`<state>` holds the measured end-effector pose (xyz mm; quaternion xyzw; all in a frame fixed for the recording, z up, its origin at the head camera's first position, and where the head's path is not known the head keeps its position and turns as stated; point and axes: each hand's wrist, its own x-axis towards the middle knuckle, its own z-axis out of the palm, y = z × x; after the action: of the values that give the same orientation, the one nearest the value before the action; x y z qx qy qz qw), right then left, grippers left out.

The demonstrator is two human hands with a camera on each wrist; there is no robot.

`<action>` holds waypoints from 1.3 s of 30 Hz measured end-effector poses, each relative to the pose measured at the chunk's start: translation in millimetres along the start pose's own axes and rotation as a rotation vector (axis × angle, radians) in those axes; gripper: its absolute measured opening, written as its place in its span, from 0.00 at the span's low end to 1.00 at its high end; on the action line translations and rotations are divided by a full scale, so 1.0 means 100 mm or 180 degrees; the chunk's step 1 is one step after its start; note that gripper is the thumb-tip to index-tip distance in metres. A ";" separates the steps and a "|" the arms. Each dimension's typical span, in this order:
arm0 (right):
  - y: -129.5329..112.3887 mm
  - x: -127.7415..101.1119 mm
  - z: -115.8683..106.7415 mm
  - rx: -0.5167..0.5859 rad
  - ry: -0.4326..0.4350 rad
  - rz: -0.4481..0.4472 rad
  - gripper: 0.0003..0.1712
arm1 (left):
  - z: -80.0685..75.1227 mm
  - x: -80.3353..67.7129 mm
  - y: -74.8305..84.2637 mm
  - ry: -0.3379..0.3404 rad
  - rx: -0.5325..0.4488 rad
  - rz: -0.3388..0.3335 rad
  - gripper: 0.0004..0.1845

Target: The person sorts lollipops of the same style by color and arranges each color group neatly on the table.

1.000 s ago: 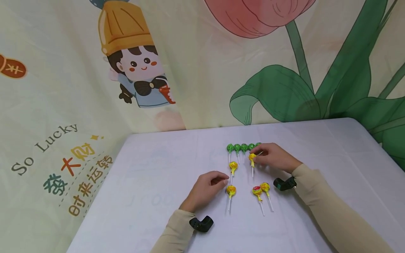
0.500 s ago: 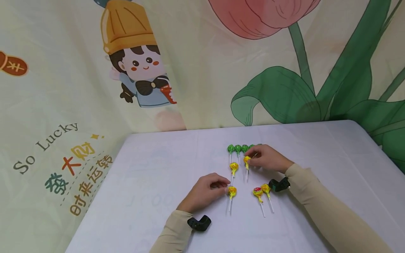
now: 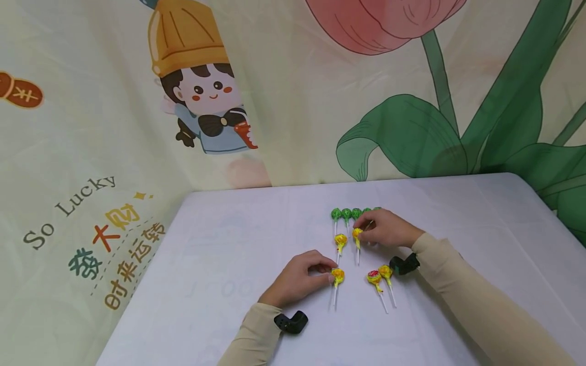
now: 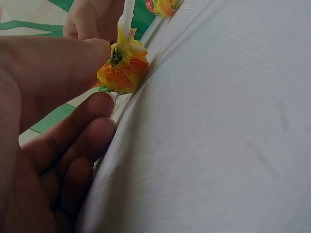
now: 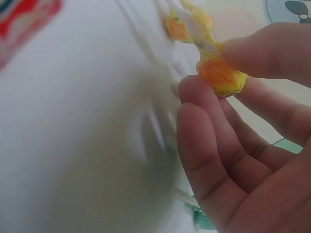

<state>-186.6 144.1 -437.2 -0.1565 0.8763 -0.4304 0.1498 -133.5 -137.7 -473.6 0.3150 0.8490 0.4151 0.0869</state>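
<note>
In the head view, my right hand (image 3: 389,227) pinches a yellow lollipop (image 3: 357,233) by its wrapped head, the stick pointing toward me. The right wrist view shows thumb and fingertips around that orange-and-yellow head (image 5: 222,77). My left hand (image 3: 302,277) has thumb and fingertips at the head of another yellow lollipop (image 3: 338,277), nearest me in the left column. In the left wrist view, the thumb touches the wrapper (image 4: 124,70), with curled fingertips just below. A third yellow lollipop (image 3: 341,241) lies between this one and the green row.
Several green lollipops (image 3: 346,214) lie side by side at the back, partly hidden by my right hand. To the right lie a red-and-yellow lollipop (image 3: 374,277) and a yellow one (image 3: 386,272), heads together. All are on a white-covered table (image 3: 229,244) before a printed cloth backdrop (image 3: 293,101).
My right hand has carried its yellow lollipop left and slightly toward me, beside the one in the left column. My left hand's fingers have come down onto the nearest yellow lollipop.
</note>
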 end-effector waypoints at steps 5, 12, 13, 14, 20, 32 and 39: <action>-0.02 0.04 -0.01 -0.0036 -0.0090 -0.0118 0.13 | -0.01 0.00 0.00 -0.0048 0.0035 -0.0048 0.11; -0.03 0.11 0.01 -0.0162 -0.0184 -0.0148 0.11 | 0.01 0.01 -0.02 -0.0055 0.0079 -0.0047 0.11; -0.04 0.11 0.01 -0.0191 -0.0185 -0.0129 0.11 | 0.01 0.01 -0.02 -0.0052 0.0082 -0.0034 0.11; -0.04 0.12 0.01 -0.0225 -0.0188 -0.0110 0.10 | 0.01 0.01 -0.03 -0.0048 0.0086 -0.0027 0.11; -0.09 0.13 0.02 -0.0454 -0.0203 -0.0012 0.09 | 0.01 0.01 -0.03 -0.0045 0.0095 0.0011 0.11; -0.09 0.17 0.06 -0.0597 -0.0233 -0.0030 0.09 | 0.00 0.00 -0.03 -0.0062 0.0116 0.0037 0.11; -0.09 0.17 0.05 -0.0640 -0.0257 -0.0057 0.08 | 0.01 0.00 -0.03 -0.0018 0.0136 0.0087 0.10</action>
<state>-198.4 128.4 -435.4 -0.1958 0.9068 -0.3350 0.1646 -134.7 -138.2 -476.2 0.3296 0.8531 0.3971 0.0768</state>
